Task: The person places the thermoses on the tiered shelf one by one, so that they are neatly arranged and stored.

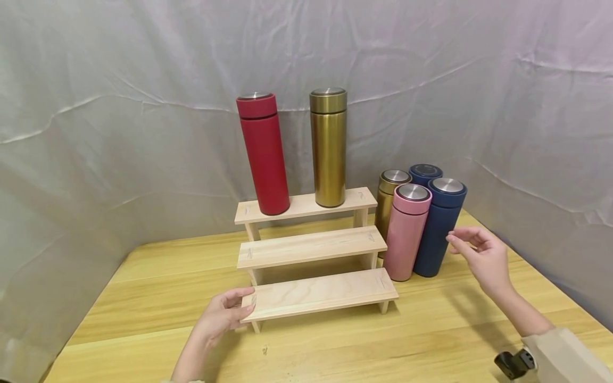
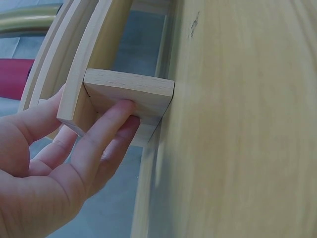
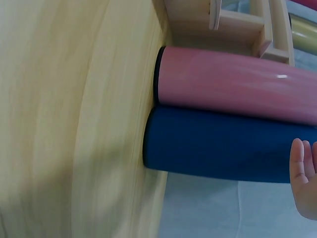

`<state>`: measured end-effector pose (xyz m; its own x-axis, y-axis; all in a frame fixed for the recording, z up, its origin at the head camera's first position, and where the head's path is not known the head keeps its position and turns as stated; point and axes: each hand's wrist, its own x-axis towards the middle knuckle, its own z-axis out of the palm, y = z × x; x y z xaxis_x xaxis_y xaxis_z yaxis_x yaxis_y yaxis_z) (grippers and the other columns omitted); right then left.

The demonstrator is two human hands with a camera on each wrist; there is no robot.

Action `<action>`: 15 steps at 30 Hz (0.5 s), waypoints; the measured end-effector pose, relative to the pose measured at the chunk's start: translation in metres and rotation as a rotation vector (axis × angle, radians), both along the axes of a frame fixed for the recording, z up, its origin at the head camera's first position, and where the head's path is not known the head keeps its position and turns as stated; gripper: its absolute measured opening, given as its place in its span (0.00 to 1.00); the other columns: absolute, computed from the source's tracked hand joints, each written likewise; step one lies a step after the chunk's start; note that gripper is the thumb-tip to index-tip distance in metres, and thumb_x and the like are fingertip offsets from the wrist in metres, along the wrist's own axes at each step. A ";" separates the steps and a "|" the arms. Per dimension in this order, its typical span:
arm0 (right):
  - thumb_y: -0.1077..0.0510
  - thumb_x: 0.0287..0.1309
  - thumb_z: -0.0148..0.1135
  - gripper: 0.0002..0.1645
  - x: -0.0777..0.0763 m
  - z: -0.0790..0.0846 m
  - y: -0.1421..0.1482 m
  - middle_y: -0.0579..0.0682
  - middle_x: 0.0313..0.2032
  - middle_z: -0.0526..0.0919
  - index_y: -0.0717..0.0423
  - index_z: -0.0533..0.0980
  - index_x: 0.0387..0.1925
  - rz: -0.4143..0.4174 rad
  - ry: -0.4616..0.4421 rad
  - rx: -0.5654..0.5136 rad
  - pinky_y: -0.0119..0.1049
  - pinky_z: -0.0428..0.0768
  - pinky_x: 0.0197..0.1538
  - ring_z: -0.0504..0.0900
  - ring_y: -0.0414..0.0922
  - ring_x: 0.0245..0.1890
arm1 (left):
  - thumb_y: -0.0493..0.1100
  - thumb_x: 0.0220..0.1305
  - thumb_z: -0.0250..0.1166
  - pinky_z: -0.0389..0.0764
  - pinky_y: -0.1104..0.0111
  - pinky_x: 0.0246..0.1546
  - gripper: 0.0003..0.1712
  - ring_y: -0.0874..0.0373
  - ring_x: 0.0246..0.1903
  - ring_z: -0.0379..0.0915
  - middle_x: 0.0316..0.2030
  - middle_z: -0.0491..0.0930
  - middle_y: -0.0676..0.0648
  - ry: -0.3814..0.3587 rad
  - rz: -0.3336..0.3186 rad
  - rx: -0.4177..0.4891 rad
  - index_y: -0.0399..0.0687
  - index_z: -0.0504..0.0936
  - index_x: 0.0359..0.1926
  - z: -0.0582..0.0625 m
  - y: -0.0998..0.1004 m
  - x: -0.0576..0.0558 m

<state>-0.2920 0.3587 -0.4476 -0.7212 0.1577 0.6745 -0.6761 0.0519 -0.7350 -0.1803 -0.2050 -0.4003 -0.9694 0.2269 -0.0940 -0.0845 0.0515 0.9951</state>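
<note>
Two fingers (image 2: 110,126) of the left hand (image 1: 217,316) press below the lowest step of a pale wooden three-step stand (image 1: 318,291), with other digits over its left end, so I have a grip there. That wrist tilts up from the near edge, its forearm cut off by the frame. On the other side, the right hand (image 1: 486,258) is loosely bent and grasps nothing, thumb towards forefinger, just right of a navy cylindrical bottle with a silver-topped lid (image 1: 435,234); I can't tell whether they touch. My right wrist view crops most of that hand. Left of the navy bottle stands a matte pink cylindrical bottle (image 1: 407,234), partly hiding a short metallic gold bottle (image 1: 384,205); behind, little more than the lid of a dark blue bottle (image 1: 425,171) shows. A tall red bottle (image 1: 266,159) and tall gold bottle (image 1: 329,154) stand on the far, top step.
</note>
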 end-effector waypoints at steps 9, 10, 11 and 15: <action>0.65 0.44 0.68 0.20 -0.010 0.002 0.006 0.58 0.39 0.80 0.60 0.76 0.43 -0.310 -0.043 0.191 0.26 0.77 0.34 0.79 0.45 0.37 | 0.33 0.55 0.61 0.76 0.56 0.43 0.29 0.55 0.37 0.73 0.43 0.73 0.41 -0.002 -0.023 0.020 0.25 0.62 0.56 0.001 -0.001 0.000; 0.64 0.43 0.69 0.20 -0.011 0.002 0.006 0.56 0.39 0.80 0.58 0.76 0.43 -0.336 -0.043 0.210 0.25 0.77 0.34 0.79 0.44 0.37 | 0.33 0.55 0.61 0.76 0.57 0.43 0.29 0.55 0.37 0.73 0.43 0.73 0.42 -0.002 -0.025 0.021 0.25 0.62 0.56 0.001 -0.001 0.000; 0.63 0.43 0.69 0.21 -0.012 0.001 0.007 0.55 0.39 0.80 0.56 0.76 0.43 -0.353 -0.042 0.223 0.25 0.76 0.34 0.78 0.44 0.38 | 0.32 0.55 0.61 0.76 0.57 0.43 0.29 0.55 0.37 0.73 0.43 0.73 0.42 -0.001 -0.026 0.020 0.25 0.62 0.56 0.001 -0.002 0.000; 0.65 0.43 0.69 0.23 -0.017 0.001 0.010 0.55 0.40 0.80 0.56 0.75 0.45 -0.375 -0.037 0.228 0.24 0.76 0.33 0.78 0.44 0.39 | 0.32 0.55 0.61 0.76 0.57 0.43 0.29 0.55 0.37 0.73 0.44 0.73 0.41 -0.003 -0.025 0.014 0.25 0.62 0.56 0.001 -0.001 0.000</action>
<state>-0.3086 0.3689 -0.4470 -0.6668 0.2636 0.6971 -0.5526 0.4527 -0.6997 -0.1805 -0.2063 -0.3996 -0.9630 0.2528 -0.0937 -0.0863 0.0400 0.9955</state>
